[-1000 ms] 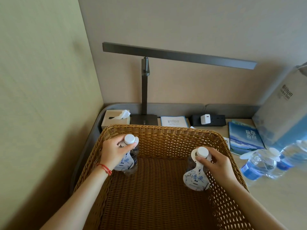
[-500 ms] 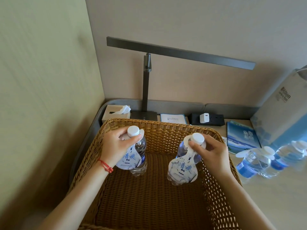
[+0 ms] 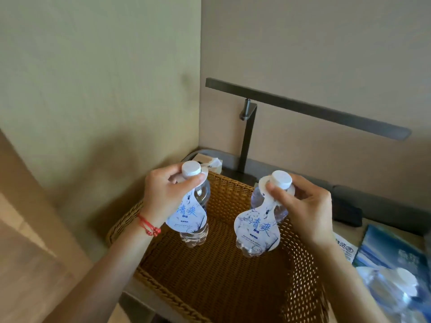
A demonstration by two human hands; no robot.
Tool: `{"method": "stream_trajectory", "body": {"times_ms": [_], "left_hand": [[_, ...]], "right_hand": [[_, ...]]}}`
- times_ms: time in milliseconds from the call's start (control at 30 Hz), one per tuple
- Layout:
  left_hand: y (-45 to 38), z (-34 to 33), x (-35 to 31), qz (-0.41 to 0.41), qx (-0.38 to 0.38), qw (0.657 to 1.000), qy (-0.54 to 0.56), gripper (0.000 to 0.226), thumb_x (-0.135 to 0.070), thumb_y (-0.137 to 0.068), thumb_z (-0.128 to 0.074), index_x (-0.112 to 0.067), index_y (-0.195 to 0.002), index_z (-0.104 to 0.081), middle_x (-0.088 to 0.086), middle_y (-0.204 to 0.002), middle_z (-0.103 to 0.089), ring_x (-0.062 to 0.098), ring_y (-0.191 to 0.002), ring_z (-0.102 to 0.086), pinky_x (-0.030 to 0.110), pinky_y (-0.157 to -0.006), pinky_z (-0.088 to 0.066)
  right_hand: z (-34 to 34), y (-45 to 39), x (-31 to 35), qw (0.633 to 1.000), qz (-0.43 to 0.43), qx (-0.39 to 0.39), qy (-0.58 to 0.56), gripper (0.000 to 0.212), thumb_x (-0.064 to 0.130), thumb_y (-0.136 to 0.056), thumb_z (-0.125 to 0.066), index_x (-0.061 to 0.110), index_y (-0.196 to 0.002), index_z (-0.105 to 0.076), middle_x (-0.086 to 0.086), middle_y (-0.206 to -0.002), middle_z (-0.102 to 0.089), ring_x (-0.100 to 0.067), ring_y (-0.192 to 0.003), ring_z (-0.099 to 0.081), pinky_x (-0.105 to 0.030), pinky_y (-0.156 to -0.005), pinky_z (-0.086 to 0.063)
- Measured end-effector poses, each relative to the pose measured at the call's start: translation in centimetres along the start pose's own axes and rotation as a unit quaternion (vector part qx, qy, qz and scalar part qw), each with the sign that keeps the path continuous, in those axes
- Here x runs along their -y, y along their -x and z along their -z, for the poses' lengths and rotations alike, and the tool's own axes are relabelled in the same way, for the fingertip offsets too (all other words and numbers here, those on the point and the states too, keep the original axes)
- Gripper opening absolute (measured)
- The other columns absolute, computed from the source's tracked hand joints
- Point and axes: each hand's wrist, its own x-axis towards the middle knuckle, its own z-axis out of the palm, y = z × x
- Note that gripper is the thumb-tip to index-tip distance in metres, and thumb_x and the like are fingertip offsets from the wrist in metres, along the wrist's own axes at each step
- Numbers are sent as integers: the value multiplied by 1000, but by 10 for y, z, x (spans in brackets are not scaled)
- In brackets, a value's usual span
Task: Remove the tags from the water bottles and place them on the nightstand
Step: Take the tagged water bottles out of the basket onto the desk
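My left hand [image 3: 164, 194] grips the neck of a clear water bottle [image 3: 200, 194] with a white cap, held above the wicker basket [image 3: 224, 276]. A white tag [image 3: 187, 215] with blue characters hangs from its neck. My right hand [image 3: 305, 206] grips the neck of a second bottle [image 3: 258, 199], whose own white tag [image 3: 256, 226] hangs down in front of it. Both bottles are upright and lifted clear of the basket floor.
A dark desk lamp [image 3: 303, 110] stands behind the basket. A tissue box [image 3: 211, 163] sits in the back corner. At the right lie a blue booklet [image 3: 391, 250], a paper [image 3: 345, 245] and more bottles [image 3: 391, 290]. A wall stands close on the left.
Both hands have lifted their bottles higher out of the basket. The view has swung to the left, so the nightstand things sit further right.
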Motion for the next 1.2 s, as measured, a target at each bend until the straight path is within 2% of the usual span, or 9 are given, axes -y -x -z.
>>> {"method": "stream_trajectory", "body": {"times_ms": [67, 167, 233, 300, 433, 667, 800, 1033, 1200], "left_hand": [[12, 2, -18, 4, -42, 999, -8, 26, -50, -57, -73, -32, -75, -70, -5, -69, -73, 2, -61, -57, 22, -56, -45], [34, 7, -47, -3, -81, 997, -18, 21, -41, -61, -80, -38, -77, -67, -28, -61, -66, -10, -56, -56, 4, -50, -38], [49, 12, -65, 4, -103, 994, -28, 19, -31, -64, -77, -39, -79, -67, -31, -63, -66, -12, -58, -58, 2, -50, -38], [64, 19, -83, 9, -124, 991, -39, 20, -26, -66, -77, -40, -77, -67, -29, -66, -68, -10, -60, -61, 3, -50, -41], [93, 33, -118, 15, -155, 986, -53, 16, -29, -66, -79, -39, -73, -70, -21, -66, -70, -2, -59, -64, 9, -50, -45], [160, 52, -167, 23, -184, 982, -41, 12, -32, -63, -74, -30, -75, -73, -12, -65, -72, 7, -57, -64, 21, -53, -50], [203, 60, -188, 33, -182, 982, -46, 13, -33, -64, -74, -27, -76, -73, -9, -64, -72, 8, -57, -63, 23, -53, -48], [271, 53, -219, 44, -153, 987, -27, 9, -29, -65, -74, -31, -73, -71, -21, -53, -64, -8, -51, -54, 7, -48, -39], [304, 30, -236, 50, -117, 992, -18, 18, -47, -57, -73, -37, -73, -72, -12, -57, -65, 2, -55, -53, 15, -50, -41]], "right_hand": [[12, -2, 8, 1000, 8, 14, -22, 18, 46, -65, -66, 41, -82, -64, 21, -75, -70, 3, -73, -66, -12, -59, -51], [25, -3, 24, 996, 22, 58, -63, 13, 45, -64, -66, 40, -75, -64, 17, -72, -72, -7, -74, -69, -25, -62, -56], [31, 0, 38, 990, 32, 88, -103, 14, 42, -63, -68, 37, -76, -67, 12, -73, -74, -10, -72, -70, -21, -59, -55], [36, 5, 50, 983, 46, 113, -138, 15, 39, -64, -69, 34, -78, -69, 13, -74, -74, -11, -70, -70, -18, -55, -53], [45, 23, 69, 970, 51, 141, -190, 19, 41, -61, -70, 29, -76, -73, 4, -76, -75, -20, -73, -71, -34, -61, -55], [63, 76, 98, 950, 69, 185, -240, 13, 37, -60, -71, 33, -73, -74, 10, -74, -75, -10, -70, -70, -24, -63, -55], [79, 116, 109, 952, 72, 177, -237, 12, 38, -63, -71, 35, -74, -74, 12, -74, -75, -9, -69, -70, -21, -60, -54], [124, 190, 114, 966, 32, 166, -194, 11, 33, -68, -72, 27, -77, -74, 7, -77, -75, -11, -71, -70, -21, -62, -52], [165, 231, 118, 978, -3, 141, -155, 24, 40, -64, -70, 22, -79, -75, 1, -82, -75, -21, -81, -69, -37, -69, -54]]}}
